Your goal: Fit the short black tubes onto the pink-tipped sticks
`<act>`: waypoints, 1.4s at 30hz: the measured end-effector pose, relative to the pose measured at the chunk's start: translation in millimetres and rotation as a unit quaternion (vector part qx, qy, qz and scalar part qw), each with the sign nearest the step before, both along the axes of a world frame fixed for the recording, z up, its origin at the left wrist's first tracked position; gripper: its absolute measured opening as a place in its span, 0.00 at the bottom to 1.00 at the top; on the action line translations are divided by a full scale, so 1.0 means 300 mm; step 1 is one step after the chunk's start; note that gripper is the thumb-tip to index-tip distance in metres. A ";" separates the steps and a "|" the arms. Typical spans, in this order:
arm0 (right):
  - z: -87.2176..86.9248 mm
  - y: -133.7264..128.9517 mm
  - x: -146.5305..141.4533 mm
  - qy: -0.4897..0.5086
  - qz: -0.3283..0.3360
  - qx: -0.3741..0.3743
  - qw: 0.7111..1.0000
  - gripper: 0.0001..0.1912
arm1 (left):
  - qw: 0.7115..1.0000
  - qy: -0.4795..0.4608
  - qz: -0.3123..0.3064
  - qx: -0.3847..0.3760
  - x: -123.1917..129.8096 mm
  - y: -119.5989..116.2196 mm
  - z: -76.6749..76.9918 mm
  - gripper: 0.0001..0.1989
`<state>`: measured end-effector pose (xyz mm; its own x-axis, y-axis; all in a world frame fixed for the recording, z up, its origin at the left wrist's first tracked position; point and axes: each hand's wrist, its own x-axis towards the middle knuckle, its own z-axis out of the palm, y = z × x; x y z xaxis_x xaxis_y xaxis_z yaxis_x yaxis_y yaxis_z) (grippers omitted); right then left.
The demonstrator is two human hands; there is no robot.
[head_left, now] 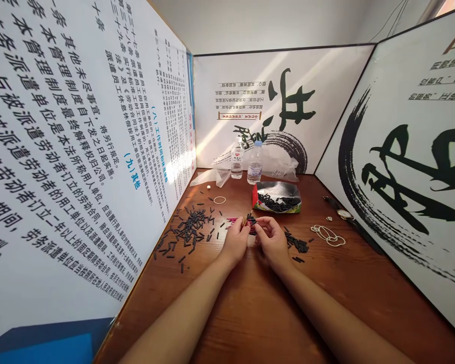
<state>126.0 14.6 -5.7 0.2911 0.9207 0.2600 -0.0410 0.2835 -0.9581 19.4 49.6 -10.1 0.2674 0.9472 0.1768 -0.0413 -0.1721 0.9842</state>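
Near the middle of the wooden table (235,313), my left hand (237,238) is closed around a small bundle of thin sticks (244,220) with gold and dark ends. My right hand (271,236) is closed beside it, its fingertips at small black pieces (252,219) by the bundle; what they pinch is too small to make out. Pink-red sticks (233,222) lie behind and between the hands. To the left spreads a loose pile of short black pieces (189,227). A smaller pile of black pieces (298,242) lies right of my right hand.
Behind the hands stands an open box (298,206) holding black pieces. Two bottles (236,163) (255,164) and clear plastic bags (284,169) are at the back. Pale rubber bands (328,236) and a watch (345,215) lie right. Printed panels (250,65) enclose the table.
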 end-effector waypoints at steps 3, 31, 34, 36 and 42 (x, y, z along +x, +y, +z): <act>0.000 0.000 -0.001 0.007 -0.001 -0.002 1.000 0.15 | 1.000 0.001 -0.007 0.007 0.002 0.000 0.003 0.07; -0.003 -0.013 0.003 -0.068 0.002 0.012 0.998 0.22 | 0.998 0.011 -0.060 0.015 0.004 -0.002 0.027 0.09; -0.004 -0.012 0.003 -0.077 -0.005 0.014 0.997 0.21 | 0.997 0.009 -0.071 0.017 0.004 -0.005 0.029 0.09; -0.003 -0.011 0.003 -0.077 -0.011 0.013 0.997 0.19 | 0.997 -0.001 -0.068 0.020 0.003 -0.005 0.023 0.07; 0.003 -0.007 0.000 -0.056 -0.005 -0.007 0.998 0.15 | 0.999 -0.039 -0.021 0.017 -0.001 0.008 -0.016 0.07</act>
